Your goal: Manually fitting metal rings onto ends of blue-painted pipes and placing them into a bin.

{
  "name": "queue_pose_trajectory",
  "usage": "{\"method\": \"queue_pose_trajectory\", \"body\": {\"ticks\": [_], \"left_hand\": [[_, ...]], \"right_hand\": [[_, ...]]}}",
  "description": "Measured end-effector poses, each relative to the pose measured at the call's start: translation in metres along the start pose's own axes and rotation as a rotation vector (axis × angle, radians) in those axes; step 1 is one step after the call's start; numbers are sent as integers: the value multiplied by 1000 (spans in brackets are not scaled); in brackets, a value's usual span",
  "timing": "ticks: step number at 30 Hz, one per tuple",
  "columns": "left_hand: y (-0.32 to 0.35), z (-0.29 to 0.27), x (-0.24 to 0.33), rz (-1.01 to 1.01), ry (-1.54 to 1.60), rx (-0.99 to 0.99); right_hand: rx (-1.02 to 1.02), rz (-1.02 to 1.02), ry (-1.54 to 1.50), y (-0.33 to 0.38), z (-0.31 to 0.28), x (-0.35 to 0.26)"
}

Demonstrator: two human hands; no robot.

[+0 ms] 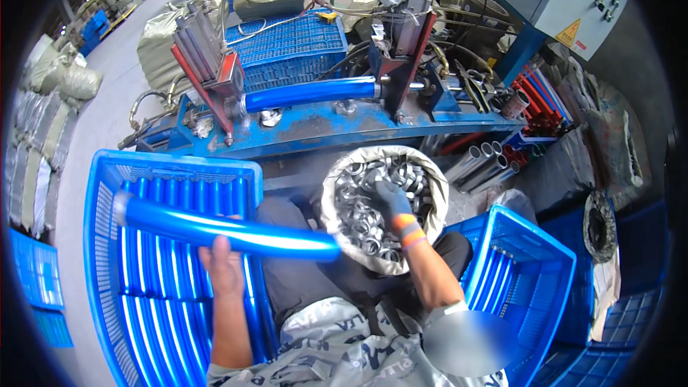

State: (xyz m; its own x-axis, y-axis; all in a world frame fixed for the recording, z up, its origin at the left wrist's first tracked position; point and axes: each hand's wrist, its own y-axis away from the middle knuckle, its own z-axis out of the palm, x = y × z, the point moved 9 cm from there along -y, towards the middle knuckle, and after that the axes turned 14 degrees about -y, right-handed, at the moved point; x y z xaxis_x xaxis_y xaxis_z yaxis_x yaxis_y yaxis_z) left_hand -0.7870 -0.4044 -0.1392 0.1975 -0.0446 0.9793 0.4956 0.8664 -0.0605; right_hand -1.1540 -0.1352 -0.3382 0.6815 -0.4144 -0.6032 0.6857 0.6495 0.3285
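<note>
A glossy blue metal tube lies across my bare left hand, which is closed around its near side. The tube is held above the left crate, and its right end reaches toward the sack. My right hand, in a dark glove with an orange cuff, is down inside a round white sack among silver metal rings. Its fingertips are hidden, so I cannot make out whether a ring is between them. The sack's rolled rim stands between my knees.
A blue crate at the left holds rows of blue tubes; another crate with tubes stands right. Ahead, a blue machine bench has a blue tube mounted between its ends. Bare steel tubes lie right of the sack.
</note>
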Motion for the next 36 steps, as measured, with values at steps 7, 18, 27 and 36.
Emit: {"method": "queue_pose_trajectory", "body": {"ticks": [7, 18, 27, 36], "left_hand": [[28, 80, -72, -305, 292, -101], [25, 64, -60, -208, 177, -30], [-18, 26, -62, -158, 206, 33], [-44, -19, -56, -272, 424, 152]], "right_hand": [[-306, -177, -76, 109, 91, -59], [-269, -179, 296, 127, 121, -58], [-338, -123, 491, 79, 184, -61], [-375, -340, 831, -100, 252, -109]]}}
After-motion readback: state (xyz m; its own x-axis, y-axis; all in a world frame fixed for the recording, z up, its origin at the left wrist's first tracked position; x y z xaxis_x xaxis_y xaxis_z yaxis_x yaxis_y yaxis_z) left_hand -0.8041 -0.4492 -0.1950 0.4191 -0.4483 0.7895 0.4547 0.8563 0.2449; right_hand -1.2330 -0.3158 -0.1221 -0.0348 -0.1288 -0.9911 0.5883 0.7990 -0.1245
